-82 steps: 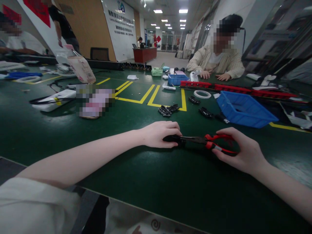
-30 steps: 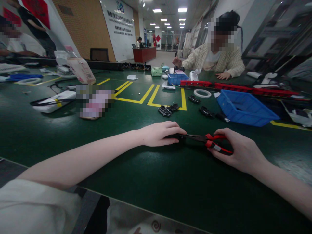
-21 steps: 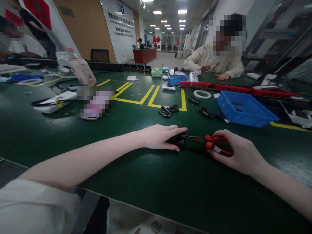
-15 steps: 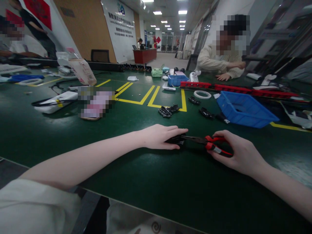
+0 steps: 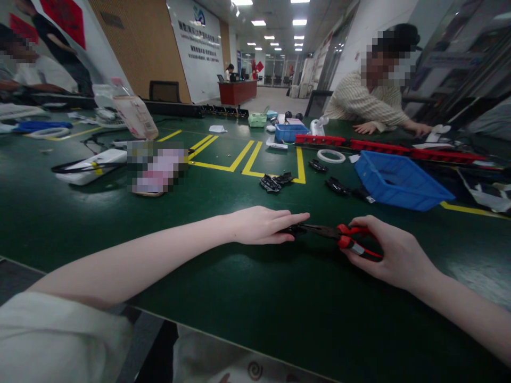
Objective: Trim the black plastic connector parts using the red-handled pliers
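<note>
My left hand (image 5: 266, 226) is closed around a small black part (image 5: 296, 230), mostly hidden under the fingers just above the table. Red-and-black long-nose pliers (image 5: 346, 236) are in my right hand (image 5: 393, 250), with fingers round the spread handles. The plier jaws point left and meet the black part at my left fingertips; whether they grip it I cannot tell. Beyond my hands lie similar black plastic pieces (image 5: 275, 182), two of them close together.
A blue bin (image 5: 403, 181) stands at the right, near a white ring (image 5: 331, 156) and a long red strip (image 5: 379, 146). A phone (image 5: 159, 173), a white device (image 5: 93, 166) and a bottle (image 5: 134, 114) are at the left. A co-worker (image 5: 369, 101) sits across the table.
My left fingers have shifted slightly over the black part, covering more of it. The pliers have barely moved. The co-worker across the table has reached an arm out to the right.
</note>
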Action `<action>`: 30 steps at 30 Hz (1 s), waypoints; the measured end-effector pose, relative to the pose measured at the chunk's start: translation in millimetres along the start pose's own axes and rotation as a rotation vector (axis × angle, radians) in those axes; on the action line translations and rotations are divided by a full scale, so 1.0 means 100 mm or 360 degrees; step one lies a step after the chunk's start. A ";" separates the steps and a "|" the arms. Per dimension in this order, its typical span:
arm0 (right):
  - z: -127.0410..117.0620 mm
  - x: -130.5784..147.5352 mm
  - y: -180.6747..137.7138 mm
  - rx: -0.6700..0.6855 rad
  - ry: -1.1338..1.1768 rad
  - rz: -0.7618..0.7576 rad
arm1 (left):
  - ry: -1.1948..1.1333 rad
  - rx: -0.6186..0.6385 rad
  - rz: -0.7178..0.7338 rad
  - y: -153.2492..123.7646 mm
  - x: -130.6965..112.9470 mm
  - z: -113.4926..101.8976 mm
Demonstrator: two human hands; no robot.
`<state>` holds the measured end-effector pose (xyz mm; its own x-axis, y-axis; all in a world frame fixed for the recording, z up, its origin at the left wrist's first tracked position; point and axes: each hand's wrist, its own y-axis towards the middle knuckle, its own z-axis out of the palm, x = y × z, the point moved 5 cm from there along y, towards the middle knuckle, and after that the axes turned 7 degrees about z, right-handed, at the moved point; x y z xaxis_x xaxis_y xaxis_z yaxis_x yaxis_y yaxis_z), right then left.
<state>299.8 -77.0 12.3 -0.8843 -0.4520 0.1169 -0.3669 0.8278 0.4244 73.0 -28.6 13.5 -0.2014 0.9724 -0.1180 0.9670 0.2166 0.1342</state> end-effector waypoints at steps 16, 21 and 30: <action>0.04 -0.03 0.04 0.0115 0.0224 0.0152 | -0.0167 -0.0028 0.0040 0.00 0.00 -0.01; 0.05 -0.03 0.02 0.0186 0.0277 0.0209 | -0.0062 -0.0055 0.0139 0.01 -0.01 -0.02; 0.05 -0.05 0.03 0.0170 0.0274 0.0193 | -0.0014 -0.0086 0.0147 0.03 -0.01 -0.03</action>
<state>301.3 -70.8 8.0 -0.8647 -0.3897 0.3168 -0.2977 0.9057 0.3017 76.0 -28.8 17.3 -0.1101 0.9877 -0.1111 0.9715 0.1305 0.1977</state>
